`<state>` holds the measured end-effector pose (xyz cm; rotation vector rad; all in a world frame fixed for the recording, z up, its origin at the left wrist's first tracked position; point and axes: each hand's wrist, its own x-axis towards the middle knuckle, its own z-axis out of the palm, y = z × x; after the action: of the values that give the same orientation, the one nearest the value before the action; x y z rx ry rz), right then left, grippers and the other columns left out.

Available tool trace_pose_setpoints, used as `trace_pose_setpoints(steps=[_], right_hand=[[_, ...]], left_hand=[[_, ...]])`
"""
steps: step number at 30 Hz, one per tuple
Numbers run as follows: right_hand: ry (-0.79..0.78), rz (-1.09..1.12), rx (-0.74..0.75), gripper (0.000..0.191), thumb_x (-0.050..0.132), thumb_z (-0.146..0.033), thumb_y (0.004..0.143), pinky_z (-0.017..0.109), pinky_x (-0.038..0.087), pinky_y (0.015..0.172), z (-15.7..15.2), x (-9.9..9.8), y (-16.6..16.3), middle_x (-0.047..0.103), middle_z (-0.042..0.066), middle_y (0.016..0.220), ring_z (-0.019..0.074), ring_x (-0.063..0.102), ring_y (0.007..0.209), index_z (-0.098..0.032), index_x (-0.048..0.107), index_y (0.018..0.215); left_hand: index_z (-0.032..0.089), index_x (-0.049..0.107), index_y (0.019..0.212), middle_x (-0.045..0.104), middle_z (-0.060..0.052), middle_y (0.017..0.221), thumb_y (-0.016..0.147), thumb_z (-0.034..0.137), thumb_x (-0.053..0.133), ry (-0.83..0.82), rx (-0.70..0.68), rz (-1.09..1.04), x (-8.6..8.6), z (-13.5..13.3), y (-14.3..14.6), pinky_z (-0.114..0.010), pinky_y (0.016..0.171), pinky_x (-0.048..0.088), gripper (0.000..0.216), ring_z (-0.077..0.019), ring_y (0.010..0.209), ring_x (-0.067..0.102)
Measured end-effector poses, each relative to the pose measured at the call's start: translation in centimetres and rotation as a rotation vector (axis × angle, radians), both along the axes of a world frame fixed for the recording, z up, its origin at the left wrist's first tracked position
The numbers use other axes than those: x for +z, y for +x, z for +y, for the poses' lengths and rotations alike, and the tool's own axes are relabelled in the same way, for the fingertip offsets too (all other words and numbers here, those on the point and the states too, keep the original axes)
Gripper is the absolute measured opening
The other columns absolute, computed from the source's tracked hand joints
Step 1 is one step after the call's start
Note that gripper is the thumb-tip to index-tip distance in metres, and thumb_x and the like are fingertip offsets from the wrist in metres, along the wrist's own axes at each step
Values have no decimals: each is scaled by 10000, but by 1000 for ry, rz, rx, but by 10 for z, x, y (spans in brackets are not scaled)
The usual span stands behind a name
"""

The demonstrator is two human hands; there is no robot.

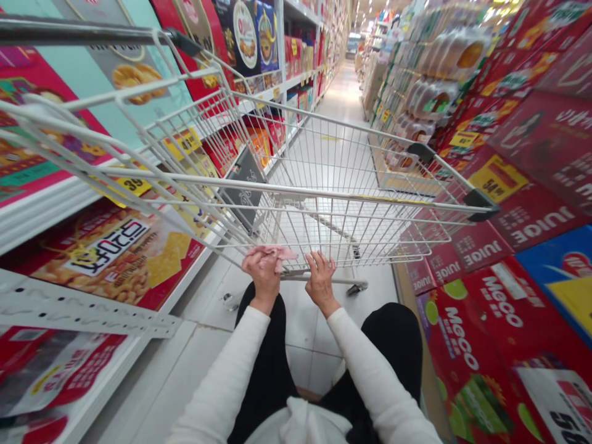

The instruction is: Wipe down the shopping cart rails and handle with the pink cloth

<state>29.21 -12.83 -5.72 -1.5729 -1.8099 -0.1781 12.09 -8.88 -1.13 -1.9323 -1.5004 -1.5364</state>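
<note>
A wire shopping cart [345,198] stands crosswise before my knees, its basket without goods. My left hand [264,280] is closed on a crumpled pink cloth [276,251], at the low edge of the basket's near side. Part of the cloth is hidden under the fingers. To the right, my right hand [320,282] rests against the lower wires of the same side, fingers raised and a little apart, with no cloth in it. The cart's dark handle bar [83,29] is at the upper left.
Shelves with boxed biscuits [115,253] and yellow price tags run close along the left. Stacked red drink cartons [481,336] line the right side. A dark sign panel [247,188] hangs on the cart. A tiled aisle [342,86] stretches ahead between the rows.
</note>
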Motion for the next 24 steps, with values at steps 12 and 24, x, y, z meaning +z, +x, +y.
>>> trace_pose_setpoints(steps=[12, 24], right_hand=[[218, -59, -93, 690, 488, -42, 752, 590, 247, 1210, -6, -3, -19, 448, 138, 1498, 302, 298, 1490, -254, 562, 1405], [311, -184, -5, 597, 509, -119, 847, 516, 140, 1231, 9, 46, -36, 604, 81, 1468, 273, 305, 1522, -254, 548, 1427]], left_hand=[[231, 753, 1020, 624, -94, 1018, 960, 297, 574, 63, -22, 1, -1, -2, -8, -440, 1009, 411, 200, -255, 1109, 566], [314, 777, 923, 754, -57, 976, 932, 332, 615, -233, -429, 413, -24, 13, -71, -397, 1001, 482, 163, -225, 1083, 650]])
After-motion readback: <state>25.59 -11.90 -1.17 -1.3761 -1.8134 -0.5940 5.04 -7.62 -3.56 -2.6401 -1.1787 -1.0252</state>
